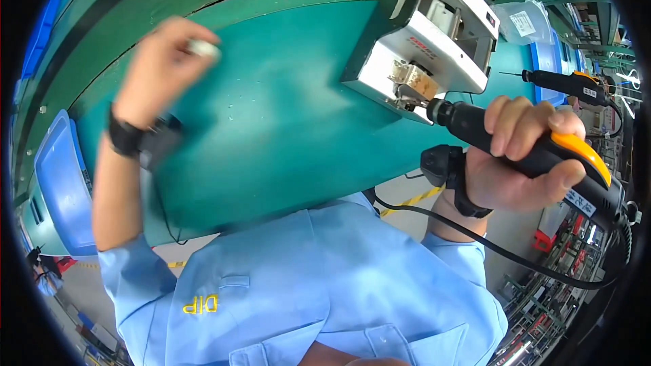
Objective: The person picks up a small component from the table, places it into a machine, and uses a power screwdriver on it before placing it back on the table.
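Observation:
My right hand (519, 156) grips a black and orange electric screwdriver (536, 152), its tip pointed left into a small beige part (422, 83) held in a white and black fixture (434, 27) on the green workbench (271, 122). My left hand (163, 68) is raised over the left side of the bench, fingers closed on a small white piece (203, 47), blurred. Each wrist wears a black strap. The screwdriver's black cable (488, 247) loops down past my light blue shirt (305, 285).
A blue bin (61, 190) sits at the bench's left end. A second black and orange screwdriver (563, 83) lies behind the fixture beside a clear plastic bag (522, 24) and a blue tray (546, 61). Racks and a floor with yellow lines show at lower right.

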